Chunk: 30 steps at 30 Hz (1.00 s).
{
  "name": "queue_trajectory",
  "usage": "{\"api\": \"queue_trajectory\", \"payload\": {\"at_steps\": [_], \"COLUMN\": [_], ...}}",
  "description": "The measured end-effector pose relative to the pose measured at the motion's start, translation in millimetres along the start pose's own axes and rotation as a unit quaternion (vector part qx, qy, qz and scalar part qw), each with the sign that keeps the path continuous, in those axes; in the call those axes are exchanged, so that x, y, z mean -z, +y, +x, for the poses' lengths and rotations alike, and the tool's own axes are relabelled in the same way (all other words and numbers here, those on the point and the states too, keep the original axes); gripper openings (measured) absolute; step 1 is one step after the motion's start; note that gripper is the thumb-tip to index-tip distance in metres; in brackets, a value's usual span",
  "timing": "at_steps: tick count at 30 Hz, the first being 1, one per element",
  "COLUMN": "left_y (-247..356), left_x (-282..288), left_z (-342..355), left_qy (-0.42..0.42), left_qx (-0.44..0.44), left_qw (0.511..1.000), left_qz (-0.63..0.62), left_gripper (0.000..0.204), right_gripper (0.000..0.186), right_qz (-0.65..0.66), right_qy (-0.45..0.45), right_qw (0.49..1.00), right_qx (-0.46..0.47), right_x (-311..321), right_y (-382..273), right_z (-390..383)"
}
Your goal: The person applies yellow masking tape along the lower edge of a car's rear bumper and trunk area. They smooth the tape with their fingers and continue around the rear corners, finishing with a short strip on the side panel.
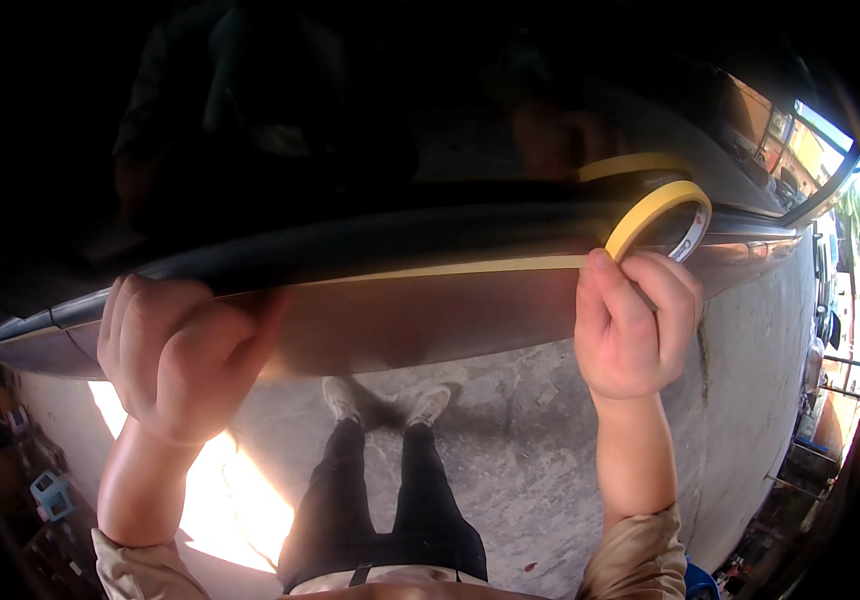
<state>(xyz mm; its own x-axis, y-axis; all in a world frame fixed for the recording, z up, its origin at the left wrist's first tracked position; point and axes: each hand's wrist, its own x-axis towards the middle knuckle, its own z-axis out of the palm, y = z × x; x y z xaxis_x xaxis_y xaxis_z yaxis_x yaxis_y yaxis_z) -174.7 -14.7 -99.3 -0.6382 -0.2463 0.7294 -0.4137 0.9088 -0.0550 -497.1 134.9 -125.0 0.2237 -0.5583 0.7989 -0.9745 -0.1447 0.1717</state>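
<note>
A roll of yellow masking tape [640, 212] is pinched between the thumb and fingers of my right hand [640, 325]. From it a strip of tape [460, 267] runs left, along the line where the black trim [390, 238] meets the brownish car body panel [430, 318]. My left hand [175, 355] is closed against this same edge, fingers curled over the trim and thumb toward the strip. Whatever lies under its fingertips is hidden. A thin pale line continues along the edge left of that hand. Dark window glass [350, 120] above the trim reflects the roll.
Below the panel are my shoes [430, 403] on a grey concrete floor [530, 470], with a bright sun patch [240, 505] at left. A light blue object [51, 494] stands among clutter at far left. A car mirror [830, 190] juts out at far right, near shelving and other clutter.
</note>
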Motion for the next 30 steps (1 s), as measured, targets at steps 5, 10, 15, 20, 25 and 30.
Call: {"api": "queue_trajectory", "payload": {"at_steps": [5, 10, 15, 20, 25, 30], "left_y": [5.5, 5.5, 2.7, 5.9, 16.8, 30.8], "left_x": [-0.8, -10.2, -9.4, -22.6, -37.5, -46.8], "left_z": [7.1, 19.1, 25.4, 37.2, 52.9, 67.9], "left_qy": [-0.005, 0.009, -0.007, 0.032, 0.027, 0.01], "left_qx": [-0.034, -0.062, -0.104, -0.117, -0.143, -0.17], "left_qw": [0.999, 0.998, 0.994, 0.993, 0.989, 0.985], "left_qz": [-0.018, -0.006, -0.016, -0.016, -0.023, -0.024], "left_gripper": [0.047, 0.047, 0.048, 0.047, 0.047, 0.043], "right_gripper": [0.029, 0.028, 0.028, 0.028, 0.029, 0.031], "right_qz": [0.024, 0.036, 0.036, 0.043, 0.06, 0.07], "right_qy": [-0.014, -0.03, -0.041, -0.033, -0.028, -0.006], "right_qw": [0.999, 0.998, 0.998, 0.997, 0.996, 0.996], "right_qx": [-0.04, -0.05, -0.042, -0.054, -0.065, -0.058], "right_x": [6.0, 6.4, 11.2, 10.0, 9.9, 5.2], "right_y": [-7.5, -8.0, -6.1, -5.8, -6.8, -4.0], "right_z": [11.4, 17.0, 21.2, 20.0, 19.5, 13.4]}}
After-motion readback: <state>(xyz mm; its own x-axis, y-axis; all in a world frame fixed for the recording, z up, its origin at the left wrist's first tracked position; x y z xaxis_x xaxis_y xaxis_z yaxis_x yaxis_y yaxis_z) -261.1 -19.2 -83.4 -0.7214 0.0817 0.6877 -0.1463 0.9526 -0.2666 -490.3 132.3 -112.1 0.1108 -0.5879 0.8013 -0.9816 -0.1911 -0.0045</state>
